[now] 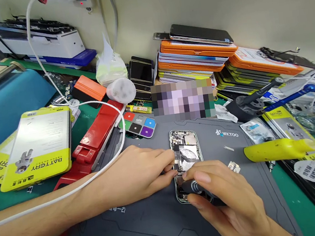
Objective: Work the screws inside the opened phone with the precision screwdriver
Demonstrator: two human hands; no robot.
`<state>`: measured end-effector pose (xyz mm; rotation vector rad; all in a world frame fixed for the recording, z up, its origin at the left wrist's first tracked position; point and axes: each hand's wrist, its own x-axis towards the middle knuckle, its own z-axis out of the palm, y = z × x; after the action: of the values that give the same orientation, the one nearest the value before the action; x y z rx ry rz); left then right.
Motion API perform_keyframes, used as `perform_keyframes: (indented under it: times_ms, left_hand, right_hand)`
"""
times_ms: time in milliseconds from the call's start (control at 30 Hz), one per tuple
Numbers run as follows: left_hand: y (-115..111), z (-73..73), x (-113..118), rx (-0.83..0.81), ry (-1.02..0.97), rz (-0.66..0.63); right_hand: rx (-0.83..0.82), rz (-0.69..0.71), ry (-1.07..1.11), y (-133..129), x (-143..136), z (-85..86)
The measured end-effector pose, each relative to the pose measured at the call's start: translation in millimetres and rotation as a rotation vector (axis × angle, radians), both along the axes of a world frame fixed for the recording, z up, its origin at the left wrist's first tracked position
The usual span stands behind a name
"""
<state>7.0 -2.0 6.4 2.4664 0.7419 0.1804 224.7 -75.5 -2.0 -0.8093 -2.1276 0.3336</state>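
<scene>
— Where is the phone [185,149]?

— It lies opened, back up, on the grey mat [148,227] in the middle of the surface, its insides bare. Flat on the mat it likely stays put and small parts are easy to spot against the grey.

— And the hands?

— The left hand [136,175] rests on the mat at the phone's left edge, fingertips pinched on something small by the frame, probably to steady it. What it pinches is too small to tell. The right hand [229,205] is closed around a black screwdriver [197,189], its tip down over the phone's lower half.

— Anything loose nearby?

— Two small metal bits [233,166] lie on the mat just right of the phone, apart from the clutter. A yellow tool [278,150] lies near the mat's right edge, within reach. A white cable [86,104] crosses the left forearm.
</scene>
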Motion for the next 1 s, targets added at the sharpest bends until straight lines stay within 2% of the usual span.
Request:
perform_keyframes:
  times_ms: [300, 533, 667, 733, 900, 1000]
  left_hand:
    - [0.0, 2.1, 0.7, 0.031, 0.052, -0.001]
    - [-1.7, 3.9, 1.9, 0.02, 0.103, 0.159]
    - [-1.0, 0.3, 1.5, 0.083, 0.12, 0.168]
    - [-0.8, -1.8, 1.5, 0.12, 0.118, 0.145]
    - [-1.2, -2.5, 1.8, 0.143, 0.109, 0.103]
    - [-1.7, -1.2, 0.9, 0.149, 0.114, 0.082]
  right_hand:
    - [-0.006, -0.011, 0.01, -0.1, -1.6, -3.1]
    - [-0.049, -0.024, 0.011, -0.2, -3.2, -4.6]
    - [-0.045, -0.042, 0.024, -3.8, -1.2, -3.5]
    - [-0.049, -0.083, 0.099, -6.1, -0.2, -2.9]
    - [-0.153, -0.34, 0.476, -3.5, -0.7, -4.4]
    - [-0.242, -0.387, 0.596, 2.1, -1.3, -5.4]
